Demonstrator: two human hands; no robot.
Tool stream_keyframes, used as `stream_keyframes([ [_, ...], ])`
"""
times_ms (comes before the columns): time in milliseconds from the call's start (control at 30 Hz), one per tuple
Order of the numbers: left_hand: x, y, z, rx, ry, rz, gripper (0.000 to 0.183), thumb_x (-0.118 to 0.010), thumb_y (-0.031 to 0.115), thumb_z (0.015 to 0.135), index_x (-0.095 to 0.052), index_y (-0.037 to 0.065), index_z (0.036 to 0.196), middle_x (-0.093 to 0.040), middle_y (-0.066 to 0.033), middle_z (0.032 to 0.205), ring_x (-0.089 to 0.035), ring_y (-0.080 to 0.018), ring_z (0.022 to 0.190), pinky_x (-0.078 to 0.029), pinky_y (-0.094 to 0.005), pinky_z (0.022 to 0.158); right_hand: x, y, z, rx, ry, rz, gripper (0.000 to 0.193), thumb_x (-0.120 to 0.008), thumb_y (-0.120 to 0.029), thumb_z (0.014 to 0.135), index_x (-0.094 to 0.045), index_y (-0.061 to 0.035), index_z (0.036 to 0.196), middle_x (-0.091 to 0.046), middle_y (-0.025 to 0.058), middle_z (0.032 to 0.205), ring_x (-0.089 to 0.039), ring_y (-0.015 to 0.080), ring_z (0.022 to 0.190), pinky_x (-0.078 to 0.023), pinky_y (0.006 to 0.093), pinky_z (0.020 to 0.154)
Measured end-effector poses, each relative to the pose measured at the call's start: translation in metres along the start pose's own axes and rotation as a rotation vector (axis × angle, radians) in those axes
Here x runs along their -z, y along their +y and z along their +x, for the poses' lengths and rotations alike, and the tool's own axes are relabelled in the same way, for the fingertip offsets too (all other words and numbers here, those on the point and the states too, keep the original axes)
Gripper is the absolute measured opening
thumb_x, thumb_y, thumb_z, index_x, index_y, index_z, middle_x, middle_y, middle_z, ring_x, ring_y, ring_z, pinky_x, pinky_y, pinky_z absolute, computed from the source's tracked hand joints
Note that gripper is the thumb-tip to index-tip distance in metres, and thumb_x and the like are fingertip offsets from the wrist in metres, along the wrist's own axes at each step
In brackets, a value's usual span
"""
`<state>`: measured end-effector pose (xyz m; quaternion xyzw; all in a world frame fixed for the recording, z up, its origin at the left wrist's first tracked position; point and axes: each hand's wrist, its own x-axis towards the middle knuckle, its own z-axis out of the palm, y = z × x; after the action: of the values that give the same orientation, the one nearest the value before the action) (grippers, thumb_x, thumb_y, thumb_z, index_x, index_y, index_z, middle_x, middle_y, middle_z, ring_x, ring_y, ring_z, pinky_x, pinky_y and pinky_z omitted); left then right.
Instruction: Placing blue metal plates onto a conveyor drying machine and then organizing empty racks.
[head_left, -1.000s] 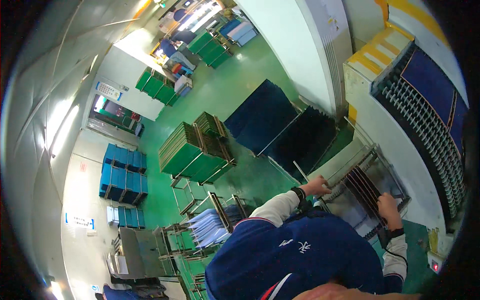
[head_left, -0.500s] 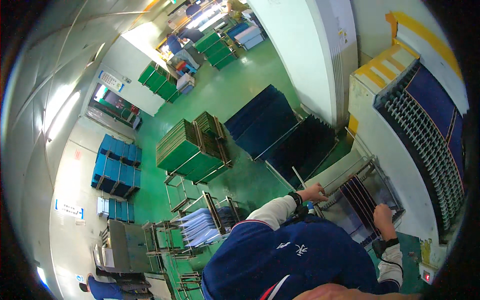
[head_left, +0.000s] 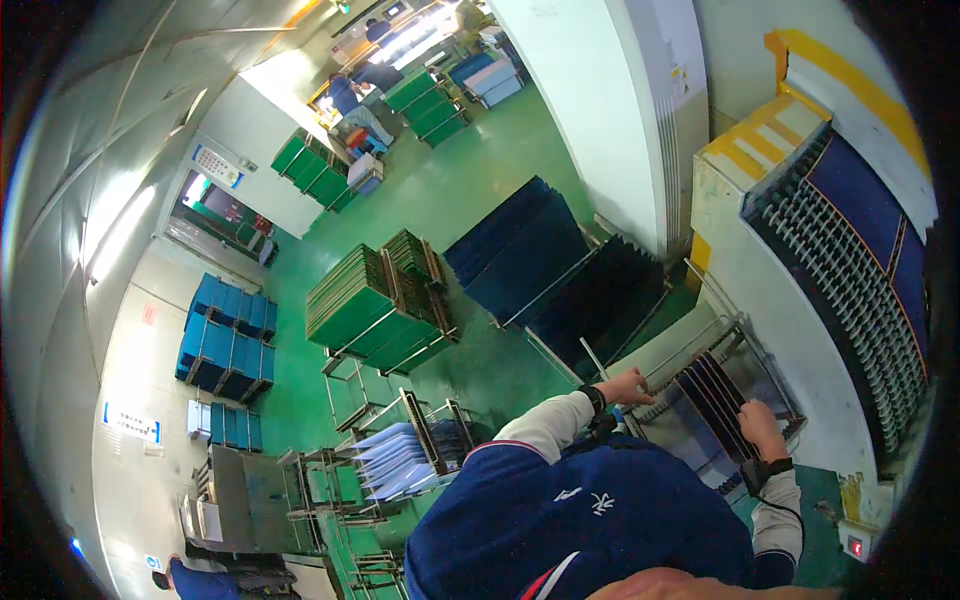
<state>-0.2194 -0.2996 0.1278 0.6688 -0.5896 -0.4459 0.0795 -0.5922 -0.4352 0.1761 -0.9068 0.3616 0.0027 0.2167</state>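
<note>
Currently both hands are on the metal slotted rack [head_left: 712, 385] in front of the person, which holds dark thin panels [head_left: 712, 392] standing on edge in its slots. Left hand [head_left: 625, 385] rests at the rack's near-left rail, fingers curled over the bar; can't tell how tight the grip is. Right hand [head_left: 762, 425] sits on top of the panels toward the rack's right end, fingers bent down onto their upper edges; whether it actually grips one can't be told. Both wrists wear dark bands. The rack stands against a white machine [head_left: 800, 270] with a roller conveyor. Behind, on the green floor [head_left: 460, 200], carts of green boards [head_left: 370, 300] and dark blue boards [head_left: 520, 245].
</note>
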Motion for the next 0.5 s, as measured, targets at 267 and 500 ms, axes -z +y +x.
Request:
stream_keyframes([
  [267,-0.009,-0.015,0.007,-0.047,0.009,0.065,0.066,-0.069,0.061,0.072,-0.065,0.007,0.109,-0.046,-0.0177,0.119,-0.047,-0.0364,0.112,-0.04,-0.0417,0.096,0.031,-0.012,-0.002,0.075,0.036,-0.084,0.019,-0.054,-0.014,0.08,-0.06,0.001,0.07,-0.057,0.0205,0.08,-0.056,0.0407,0.081,-0.045,0.0502,0.072],
  [500,0.01,0.007,-0.001,-0.034,0.005,0.026,0.056,-0.071,0.051,0.072,-0.067,0.004,0.102,-0.061,-0.0197,0.099,-0.06,-0.0349,0.095,-0.047,-0.0408,0.085,0.137,-0.061,-0.032,0.069,0.195,-0.054,0.014,-0.057,-0.014,0.082,-0.06,-0.0004,0.084,-0.058,0.0204,0.091,-0.056,0.0406,0.084,-0.046,0.0471,0.076],
])
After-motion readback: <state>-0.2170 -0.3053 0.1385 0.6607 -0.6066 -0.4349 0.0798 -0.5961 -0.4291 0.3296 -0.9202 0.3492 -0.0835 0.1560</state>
